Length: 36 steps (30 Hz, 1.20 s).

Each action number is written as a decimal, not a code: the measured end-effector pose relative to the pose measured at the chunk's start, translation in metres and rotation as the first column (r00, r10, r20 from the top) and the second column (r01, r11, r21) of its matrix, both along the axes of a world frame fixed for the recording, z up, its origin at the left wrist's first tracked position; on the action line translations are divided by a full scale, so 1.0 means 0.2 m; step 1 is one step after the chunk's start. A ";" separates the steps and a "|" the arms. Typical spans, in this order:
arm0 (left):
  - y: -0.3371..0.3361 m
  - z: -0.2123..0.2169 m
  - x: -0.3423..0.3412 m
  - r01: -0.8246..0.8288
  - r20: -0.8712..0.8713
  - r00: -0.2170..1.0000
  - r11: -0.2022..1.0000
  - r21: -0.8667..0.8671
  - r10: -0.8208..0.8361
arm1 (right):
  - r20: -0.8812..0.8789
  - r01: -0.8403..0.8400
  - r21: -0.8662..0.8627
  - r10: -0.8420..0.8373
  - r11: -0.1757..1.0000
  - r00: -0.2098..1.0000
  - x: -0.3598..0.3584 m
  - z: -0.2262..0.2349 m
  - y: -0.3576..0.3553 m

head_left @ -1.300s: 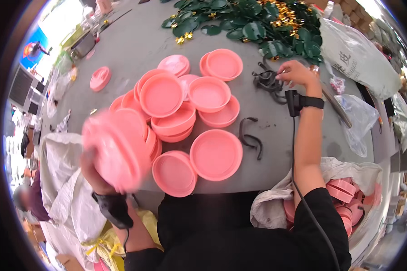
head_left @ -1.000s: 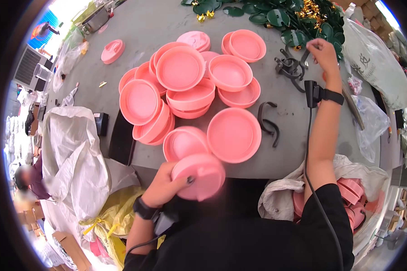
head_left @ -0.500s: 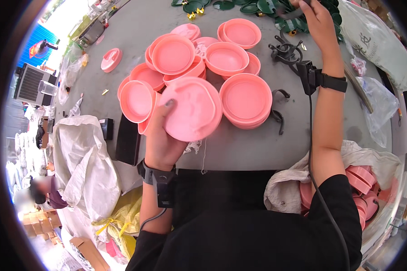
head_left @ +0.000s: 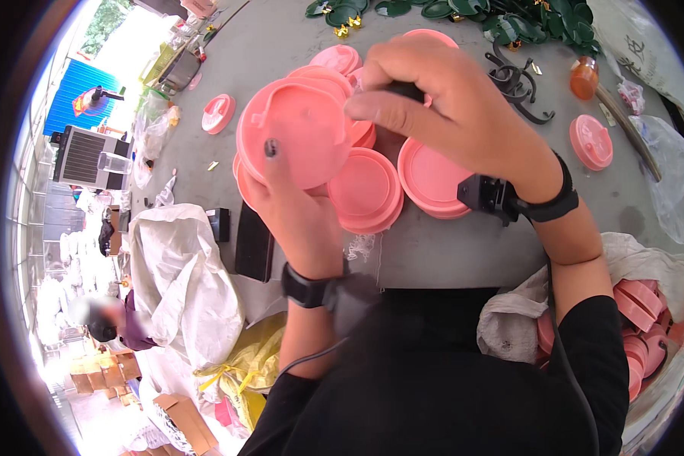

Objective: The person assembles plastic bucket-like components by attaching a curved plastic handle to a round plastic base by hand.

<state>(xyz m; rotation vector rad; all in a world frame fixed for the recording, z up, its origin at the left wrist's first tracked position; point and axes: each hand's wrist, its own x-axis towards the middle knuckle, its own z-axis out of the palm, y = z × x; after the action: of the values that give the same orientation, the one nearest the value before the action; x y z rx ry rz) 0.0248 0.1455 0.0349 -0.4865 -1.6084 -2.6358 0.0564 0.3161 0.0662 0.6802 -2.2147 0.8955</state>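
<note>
My left hand (head_left: 304, 228) grips a round pink plastic container (head_left: 300, 140), thumb on its face, which has a raised curved rim. It is tilted toward me over a pile of similar pink tubs. My right hand (head_left: 460, 114) is just right of it, fingers curled around a black piece (head_left: 406, 90) that is mostly hidden. Below the hands sit stacked pink tubs (head_left: 366, 190), and another pink tub (head_left: 432, 182) lies partly under my right hand. Black curved plastic handles (head_left: 518, 82) are on the table beyond my right wrist.
Dark green discs (head_left: 501, 26) with gold bits lie along the far edge. An orange bottle (head_left: 584, 78) and a pink lid (head_left: 590, 142) are at right. A black flat object (head_left: 254, 242) lies near my left wrist. A white sack (head_left: 509, 327) of pink parts stands at lower right.
My right hand has come from the far right of the table to beside the held container, bringing a black piece. My left hand still grips the container; the whole view has shifted somewhat.
</note>
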 end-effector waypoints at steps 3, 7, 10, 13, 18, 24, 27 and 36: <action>0.03 -0.04 0.01 -0.143 -0.205 0.971 0.986 -0.084 0.123 | 0.117 -0.128 -0.362 0.181 0.923 0.977 0.03 -0.01 -0.11; 0.06 -0.07 0.04 -0.223 -0.434 0.894 0.952 -0.207 0.115 | 0.052 -0.186 -0.547 0.255 0.816 0.966 0.03 -0.04 -0.18; 0.08 -0.08 0.05 -0.286 -0.580 0.807 0.933 -0.220 0.111 | -0.004 -0.218 -0.593 0.268 0.775 0.963 0.01 -0.05 -0.18; 0.08 -0.06 0.06 -0.274 -0.553 0.823 0.945 -0.180 0.133 | 0.021 -0.277 -0.662 0.386 0.697 0.922 0.00 -0.07 -0.17; 0.06 -0.05 0.07 -0.218 -0.544 0.837 0.947 -0.234 0.058 | -0.011 -0.281 -0.856 0.527 0.435 0.850 -0.01 -0.11 -0.21; 0.08 -0.06 0.10 -0.372 -0.631 0.768 0.878 -0.301 0.109 | 0.145 -0.199 -0.661 0.383 0.724 0.912 0.02 -0.08 -0.18; 0.07 -0.06 0.09 -0.309 -0.647 0.762 0.893 -0.327 0.027 | 0.105 -0.238 -0.803 0.523 0.547 0.846 0.00 -0.11 -0.22; 0.07 -0.01 0.00 0.122 -0.363 0.908 0.960 -0.253 -0.211 | 0.135 -0.104 -0.554 0.213 0.826 0.968 -0.09 -0.18 -0.12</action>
<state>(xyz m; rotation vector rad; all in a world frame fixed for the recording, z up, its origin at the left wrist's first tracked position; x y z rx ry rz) 0.0252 0.1600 0.0321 -1.1238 -1.7995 -2.2650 0.0379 0.2926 0.0301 0.5187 -1.9253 1.6567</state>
